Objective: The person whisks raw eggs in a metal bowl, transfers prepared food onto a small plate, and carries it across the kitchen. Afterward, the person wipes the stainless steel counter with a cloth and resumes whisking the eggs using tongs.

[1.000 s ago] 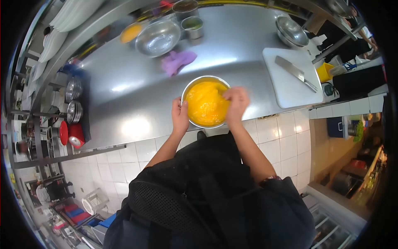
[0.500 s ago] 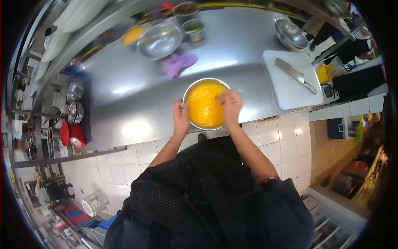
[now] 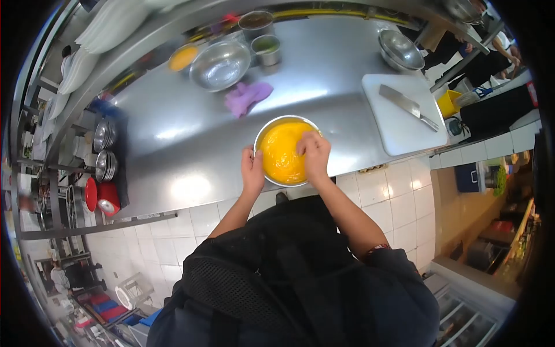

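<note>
A round metal bowl (image 3: pixel 267 124) filled with a glossy yellow liquid (image 3: pixel 282 156) is at the front edge of the steel counter. My left hand (image 3: pixel 252 169) grips its left side, thumb at the rim and fingers along the outer wall. Over the right part of the liquid, my right hand (image 3: pixel 315 152) is closed in a pinch, with its fingertips close to the surface. Whatever those fingers hold, if anything, is hidden. Beyond the bowl lies a crumpled purple cloth (image 3: pixel 247 98).
A large metal bowl (image 3: pixel 221 68), a pot with green contents (image 3: pixel 266 51) and a container of yellow liquid (image 3: pixel 184 57) stand at the back. To the right, a knife (image 3: pixel 407 106) lies on a white cutting board (image 3: pixel 388 137). A red scale (image 3: pixel 108 194) sits left.
My right hand has shifted slightly left and down over the liquid, and its fingers look sharper. My left hand keeps its grip on the bowl. The whole view has tilted a little.
</note>
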Available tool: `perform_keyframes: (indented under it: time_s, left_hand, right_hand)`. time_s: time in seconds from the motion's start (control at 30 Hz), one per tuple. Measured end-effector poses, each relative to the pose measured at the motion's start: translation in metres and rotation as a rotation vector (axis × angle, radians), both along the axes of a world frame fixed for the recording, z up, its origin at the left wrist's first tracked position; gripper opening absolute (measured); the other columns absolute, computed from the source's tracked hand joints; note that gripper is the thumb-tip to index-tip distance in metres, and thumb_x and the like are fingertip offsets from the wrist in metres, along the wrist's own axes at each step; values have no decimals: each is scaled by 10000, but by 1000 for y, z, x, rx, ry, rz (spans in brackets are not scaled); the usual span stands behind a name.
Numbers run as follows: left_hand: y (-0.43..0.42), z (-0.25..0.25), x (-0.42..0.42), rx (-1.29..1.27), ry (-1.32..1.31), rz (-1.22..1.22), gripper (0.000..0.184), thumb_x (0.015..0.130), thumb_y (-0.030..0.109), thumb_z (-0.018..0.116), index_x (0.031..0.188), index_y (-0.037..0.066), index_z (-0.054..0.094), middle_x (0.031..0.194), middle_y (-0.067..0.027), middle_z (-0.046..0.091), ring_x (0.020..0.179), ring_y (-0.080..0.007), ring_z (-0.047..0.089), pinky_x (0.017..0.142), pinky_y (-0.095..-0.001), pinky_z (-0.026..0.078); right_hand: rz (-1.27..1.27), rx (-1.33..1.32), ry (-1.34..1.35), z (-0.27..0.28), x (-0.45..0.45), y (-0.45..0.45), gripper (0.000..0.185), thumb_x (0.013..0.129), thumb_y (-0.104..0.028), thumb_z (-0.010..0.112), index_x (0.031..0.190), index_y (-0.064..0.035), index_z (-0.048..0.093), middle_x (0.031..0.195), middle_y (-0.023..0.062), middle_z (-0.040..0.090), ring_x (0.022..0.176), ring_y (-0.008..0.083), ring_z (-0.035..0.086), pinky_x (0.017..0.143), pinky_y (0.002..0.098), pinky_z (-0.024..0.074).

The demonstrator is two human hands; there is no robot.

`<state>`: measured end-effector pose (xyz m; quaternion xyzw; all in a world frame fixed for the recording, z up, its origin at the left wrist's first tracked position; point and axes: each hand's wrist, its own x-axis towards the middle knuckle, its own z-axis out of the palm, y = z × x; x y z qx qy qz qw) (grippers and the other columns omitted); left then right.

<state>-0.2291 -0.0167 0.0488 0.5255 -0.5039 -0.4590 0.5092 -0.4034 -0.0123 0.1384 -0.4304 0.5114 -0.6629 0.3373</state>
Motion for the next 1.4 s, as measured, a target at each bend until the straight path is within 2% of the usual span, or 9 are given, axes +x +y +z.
perform_keyframes:
  time_s: [0.03, 0.17, 0.3, 0.43, 0.6, 0.67, 1.2, 1.3, 1.4]
  left_hand:
    - [-7, -2, -1, -15, 5, -2, 184, 989, 140, 542, 1089, -13, 523, 881, -31, 494, 798, -92, 458, 728, -256, 425]
    - [0, -5, 1, -58, -7, 1, 175, 989, 142, 545, 1076, -9, 521, 920, -41, 503, 826, -96, 461, 751, -262, 428]
    - [-2, 4, 0, -23, -21, -6, 165, 988, 137, 542, 1057, -10, 516, 954, -59, 528, 841, -115, 471, 770, -276, 432]
    - [6, -6, 5, -78, -45, -12, 155, 986, 130, 541, 1061, -3, 515, 982, -73, 538, 831, -125, 467, 766, -282, 431]
    - [-4, -2, 4, -6, -32, -31, 157, 1002, 144, 521, 917, 20, 475, 1137, -128, 574, 963, -123, 492, 876, -295, 430]
    - [2, -2, -1, -22, 14, 8, 133, 993, 128, 526, 932, 20, 476, 1073, -108, 556, 903, -126, 483, 825, -289, 429]
    - [-1, -10, 1, -11, 18, 15, 126, 997, 122, 530, 1054, 10, 522, 923, -35, 505, 814, -95, 446, 743, -252, 421]
    - [-3, -16, 1, -101, -3, 33, 161, 1008, 148, 517, 1087, 14, 557, 911, -8, 522, 838, -79, 463, 776, -247, 425]
    - [6, 3, -4, 44, 126, 31, 220, 1003, 145, 522, 1166, 1, 556, 979, -30, 561, 838, -80, 473, 776, -245, 430]
  right_hand:
    - [167, 214, -416, 8, -1, 3, 295, 922, -67, 477, 631, -49, 436, 552, 70, 437, 552, 178, 478, 579, 315, 414]
    - [-162, -174, -361, 22, -14, -8, 299, 923, -78, 488, 632, -48, 429, 546, 72, 443, 533, 179, 472, 572, 302, 398]
    - [172, 190, -605, 12, -5, 10, 296, 939, -75, 473, 646, -57, 436, 598, 81, 477, 557, 173, 477, 578, 303, 405]
    - [-209, -177, -131, 13, -13, -3, 341, 973, -105, 465, 640, -32, 452, 547, 59, 455, 536, 155, 489, 564, 292, 399]
    - [231, 12, -430, 23, -19, 17, 292, 946, -55, 456, 655, -33, 463, 607, 81, 497, 588, 166, 511, 593, 298, 429]
    - [-185, -159, -191, 21, -24, 9, 284, 936, -46, 460, 652, -35, 460, 567, 79, 469, 530, 171, 487, 563, 304, 421]
    - [-254, -153, -127, 15, -21, 36, 298, 974, -93, 472, 680, -41, 468, 577, 80, 480, 549, 171, 483, 599, 307, 420]
    - [160, -7, -306, 20, -19, 50, 279, 992, -108, 468, 723, -33, 471, 648, 89, 520, 596, 171, 495, 617, 325, 436]
    - [-146, -116, -233, 31, -21, 44, 231, 986, -96, 500, 773, -18, 543, 697, 67, 540, 726, 141, 545, 687, 298, 449]
